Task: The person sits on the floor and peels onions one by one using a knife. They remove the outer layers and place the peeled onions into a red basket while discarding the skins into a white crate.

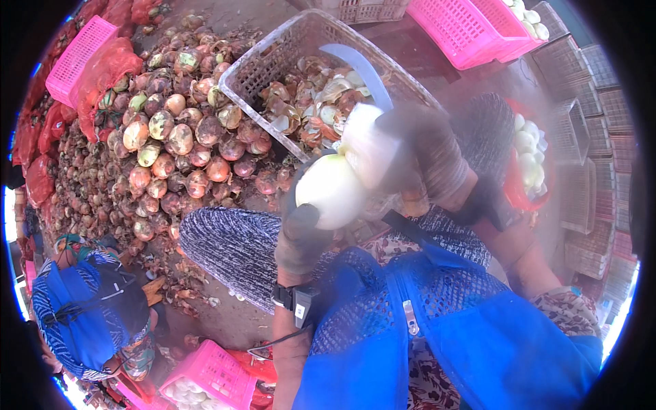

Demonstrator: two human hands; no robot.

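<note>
In my gloved left hand (302, 238) is a peeled white onion (330, 192), held over my lap. My gloved right hand (423, 154), blurred, grips a curved knife (361, 72) whose blade points up and away from me. Between that hand and the onion is a pale onion layer (371, 146), touching the onion; blur hides whether it is still attached. The knife's handle is hidden in the right hand. Just beyond my hands, a dirty white plastic crate (264, 120) contains onion skins (328, 97).
A large heap of unpeeled onions (179, 138) spreads at the left. A red container (512, 187) of peeled onions stands at the right, near stacked crates (589, 205). Pink baskets (461, 31) stand around. Another person (92, 312) is at the lower left.
</note>
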